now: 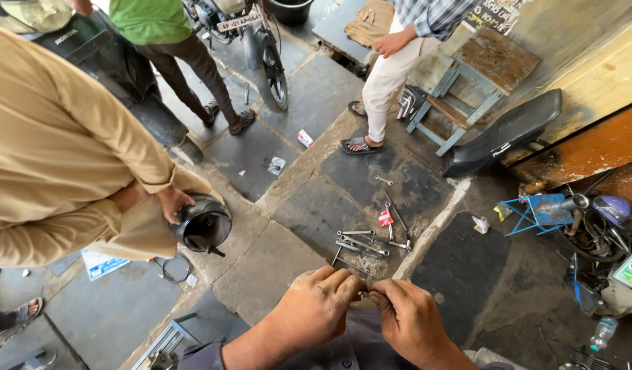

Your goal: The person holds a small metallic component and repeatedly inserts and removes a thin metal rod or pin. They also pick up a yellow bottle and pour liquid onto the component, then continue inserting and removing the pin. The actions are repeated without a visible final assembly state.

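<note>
Left hand (318,306) and right hand (406,318) meet fingertip to fingertip, pinching something small, perhaps metal, above scattered wrenches (367,242).

The stone-slab floor (309,219) carries a scatter of spanners (364,243), one lone spanner (383,180) farther off, a black motorcycle seat (504,133), a blue wooden stool (467,89) and paper scraps (304,139).

Beside you, a tan shirt (49,157) and black headlamp shell (203,225); ahead, a green shirt (150,19), white trousers (391,75), silver spanners (367,243) on grey paving (316,89).
</note>
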Demonstrator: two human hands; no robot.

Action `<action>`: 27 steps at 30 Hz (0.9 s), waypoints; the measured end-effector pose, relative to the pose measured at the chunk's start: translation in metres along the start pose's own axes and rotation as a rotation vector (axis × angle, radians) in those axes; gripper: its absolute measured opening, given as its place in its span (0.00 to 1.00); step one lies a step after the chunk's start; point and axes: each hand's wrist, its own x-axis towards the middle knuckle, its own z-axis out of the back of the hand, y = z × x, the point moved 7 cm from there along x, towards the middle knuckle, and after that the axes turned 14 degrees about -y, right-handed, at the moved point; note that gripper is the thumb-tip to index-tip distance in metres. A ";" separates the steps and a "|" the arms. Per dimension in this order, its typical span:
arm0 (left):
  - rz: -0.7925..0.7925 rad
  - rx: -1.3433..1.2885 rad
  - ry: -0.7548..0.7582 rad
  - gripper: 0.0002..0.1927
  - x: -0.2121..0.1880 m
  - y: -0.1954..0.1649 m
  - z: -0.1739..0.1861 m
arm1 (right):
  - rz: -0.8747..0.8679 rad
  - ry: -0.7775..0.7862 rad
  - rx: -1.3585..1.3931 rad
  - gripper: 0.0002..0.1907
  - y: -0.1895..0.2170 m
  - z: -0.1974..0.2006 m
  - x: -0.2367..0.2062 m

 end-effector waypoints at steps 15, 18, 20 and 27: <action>0.403 -0.408 -0.034 0.10 0.182 -0.044 -0.124 | 0.223 0.010 0.093 0.13 -0.112 0.188 0.128; 0.655 -0.705 -0.094 0.09 0.173 -0.032 -0.156 | 0.098 0.027 0.201 0.13 -0.131 0.200 0.137; 0.884 -1.081 -0.228 0.10 0.163 -0.023 -0.176 | 0.038 0.037 0.241 0.11 -0.142 0.205 0.141; 0.857 -1.021 -0.369 0.12 0.177 -0.024 -0.207 | -0.098 0.034 0.473 0.07 -0.174 0.210 0.149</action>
